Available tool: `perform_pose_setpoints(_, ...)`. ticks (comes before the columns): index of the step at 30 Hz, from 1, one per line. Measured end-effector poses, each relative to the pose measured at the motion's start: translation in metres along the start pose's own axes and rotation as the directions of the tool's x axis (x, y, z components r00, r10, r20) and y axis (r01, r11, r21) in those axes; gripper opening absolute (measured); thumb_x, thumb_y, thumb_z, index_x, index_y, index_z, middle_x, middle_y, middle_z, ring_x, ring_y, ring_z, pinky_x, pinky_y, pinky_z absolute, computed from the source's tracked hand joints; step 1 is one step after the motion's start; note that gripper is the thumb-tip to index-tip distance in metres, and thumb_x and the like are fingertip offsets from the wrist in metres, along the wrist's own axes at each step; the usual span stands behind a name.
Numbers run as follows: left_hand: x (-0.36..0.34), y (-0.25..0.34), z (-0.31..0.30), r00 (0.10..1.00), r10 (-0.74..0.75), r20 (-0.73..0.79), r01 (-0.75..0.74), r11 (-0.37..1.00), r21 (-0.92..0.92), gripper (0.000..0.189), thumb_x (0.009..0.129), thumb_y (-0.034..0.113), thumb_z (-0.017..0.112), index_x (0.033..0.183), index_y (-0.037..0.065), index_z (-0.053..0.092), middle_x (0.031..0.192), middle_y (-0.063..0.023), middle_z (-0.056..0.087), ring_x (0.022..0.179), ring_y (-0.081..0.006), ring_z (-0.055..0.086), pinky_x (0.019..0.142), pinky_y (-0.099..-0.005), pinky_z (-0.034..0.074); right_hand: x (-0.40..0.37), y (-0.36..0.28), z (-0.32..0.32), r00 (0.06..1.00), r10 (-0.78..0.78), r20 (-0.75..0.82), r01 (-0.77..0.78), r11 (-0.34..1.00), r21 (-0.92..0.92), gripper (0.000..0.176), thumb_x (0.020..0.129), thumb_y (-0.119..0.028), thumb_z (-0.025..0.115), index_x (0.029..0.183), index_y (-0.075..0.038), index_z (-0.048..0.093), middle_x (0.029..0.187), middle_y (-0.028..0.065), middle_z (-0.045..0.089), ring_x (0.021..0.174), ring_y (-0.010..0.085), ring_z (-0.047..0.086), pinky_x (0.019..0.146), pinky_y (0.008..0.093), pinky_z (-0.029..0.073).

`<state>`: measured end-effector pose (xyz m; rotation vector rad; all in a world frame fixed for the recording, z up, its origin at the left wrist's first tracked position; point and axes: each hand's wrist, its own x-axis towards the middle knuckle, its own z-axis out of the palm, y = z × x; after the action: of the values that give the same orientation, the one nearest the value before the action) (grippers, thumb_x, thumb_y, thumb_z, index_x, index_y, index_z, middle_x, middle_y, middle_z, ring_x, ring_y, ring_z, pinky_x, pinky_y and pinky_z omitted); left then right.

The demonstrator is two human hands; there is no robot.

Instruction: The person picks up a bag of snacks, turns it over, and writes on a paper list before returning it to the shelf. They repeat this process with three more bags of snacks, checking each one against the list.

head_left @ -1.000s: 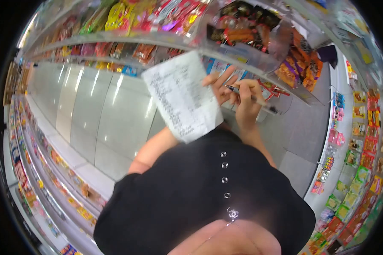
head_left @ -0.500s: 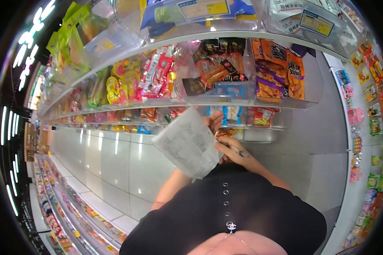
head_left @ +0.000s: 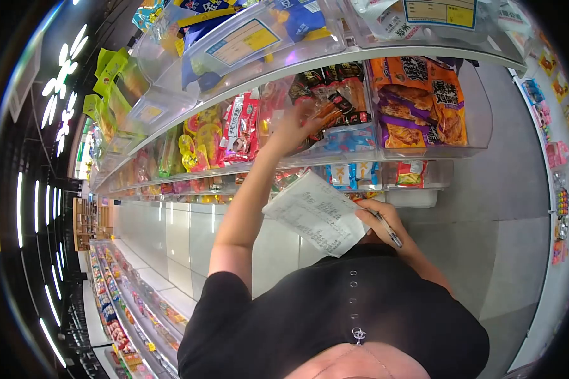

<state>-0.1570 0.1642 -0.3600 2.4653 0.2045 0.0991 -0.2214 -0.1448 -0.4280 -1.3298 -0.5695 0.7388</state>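
My left hand (head_left: 295,129) reaches over the middle shelf bin, blurred by motion, its fingers spread beside the black snack packets (head_left: 341,95). Whether it touches them I cannot tell. Below the shelf, my right hand (head_left: 380,218) grips a pen (head_left: 387,228) and the right edge of a handwritten paper (head_left: 316,213). The sheet tilts in front of my chest, writing facing up. Orange and purple packets (head_left: 417,104) fill the bin to the right, and red and white packets (head_left: 239,126) lie to the left.
An upper shelf holds clear bins with a yellow and white label (head_left: 242,43). Beneath is a lower shelf with blue packets (head_left: 353,174). Another snack rack (head_left: 129,309) stands at lower left, and hanging packets (head_left: 557,155) line the right side. Tiled floor (head_left: 189,237) shows between racks.
My left hand has left the paper and risen to the middle shelf bin. The paper has turned and shifted right, staying with my right hand and the pen. The camera view has shifted.
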Motion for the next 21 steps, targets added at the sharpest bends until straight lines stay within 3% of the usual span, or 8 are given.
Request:
perform_pose_setpoints(3,0.019,-0.029,0.022,1.0,0.005,-0.005,-0.003,0.958,0.287,0.063,0.071,0.041,0.073,0.115,0.0,0.054,0.104,-0.0189,0.059,0.1,-0.0307,0.055,0.087,-0.0387,0.044,-0.004,-0.021,-0.005,0.979,0.205,0.016,-0.206,0.973,0.102,0.025,0.089,-0.015,0.061,0.106,0.003,0.06,0.076,0.0047,0.061,0.069,0.0073,0.055,0.06,0.0219,0.044)
perform_pose_setpoints(5,0.021,-0.032,0.03,0.999,0.017,-0.033,-0.002,0.919,0.394,0.071,0.063,0.046,0.077,0.116,0.004,0.055,0.104,-0.0204,0.058,0.107,-0.0369,0.051,0.089,-0.0442,0.042,-0.005,-0.012,-0.007,0.991,0.134,-0.01,-0.133,0.989,0.057,0.025,0.088,-0.015,0.061,0.106,0.003,0.061,0.077,0.005,0.062,0.071,0.0081,0.055,0.063,0.0227,0.045)
perform_pose_setpoints(9,0.023,-0.039,0.038,0.998,-0.01,-0.061,0.037,0.883,0.469,0.075,0.059,0.045,0.08,0.115,0.001,0.052,0.106,-0.021,0.056,0.108,-0.0377,0.05,0.088,-0.0443,0.042,-0.007,-0.004,-0.008,0.997,-0.018,-0.075,0.011,0.995,-0.098,0.024,0.087,-0.013,0.062,0.105,0.002,0.062,0.079,0.0059,0.063,0.074,0.009,0.057,0.067,0.0237,0.045)
perform_pose_setpoints(11,0.024,-0.042,0.039,0.996,0.005,-0.091,0.04,0.872,0.487,0.074,0.059,0.042,0.08,0.112,0.0,0.051,0.104,-0.0211,0.057,0.104,-0.0365,0.053,0.086,-0.0435,0.044,-0.008,-0.005,-0.006,0.998,0.022,-0.056,-0.025,0.998,-0.056,0.024,0.087,-0.013,0.062,0.105,0.002,0.062,0.079,0.0061,0.064,0.074,0.009,0.057,0.067,0.0238,0.046)
perform_pose_setpoints(14,0.025,-0.042,0.038,0.994,-0.002,-0.106,0.033,0.957,0.287,0.07,0.056,0.035,0.084,0.102,-0.005,0.048,0.084,-0.0175,0.062,0.08,-0.0288,0.061,0.07,-0.0374,0.049,-0.008,-0.009,-0.001,0.998,0.04,-0.045,-0.043,0.997,-0.062,0.024,0.087,-0.013,0.062,0.105,0.002,0.062,0.079,0.006,0.064,0.074,0.0088,0.057,0.067,0.0237,0.046)
perform_pose_setpoints(17,0.021,-0.034,0.037,0.995,-0.042,-0.086,0.052,0.992,0.114,0.072,0.056,0.031,0.085,0.106,-0.004,0.046,0.078,-0.014,0.062,0.068,-0.0236,0.062,0.063,-0.0336,0.049,-0.009,-0.015,0.006,0.998,0.028,-0.056,-0.033,0.995,-0.093,0.024,0.087,-0.014,0.062,0.106,0.001,0.062,0.079,0.0055,0.064,0.074,0.0084,0.057,0.066,0.0236,0.046)
perform_pose_setpoints(21,0.018,-0.025,0.035,0.994,-0.087,-0.071,0.091,0.995,0.045,0.069,0.056,0.028,0.085,0.106,0.0,0.047,0.091,-0.0179,0.062,0.082,-0.0297,0.063,0.071,-0.0368,0.05,-0.013,-0.016,0.012,0.997,0.059,-0.041,-0.062,0.995,-0.08,0.025,0.087,-0.015,0.062,0.107,0.001,0.062,0.077,0.0046,0.064,0.07,0.0073,0.056,0.063,0.0226,0.045)
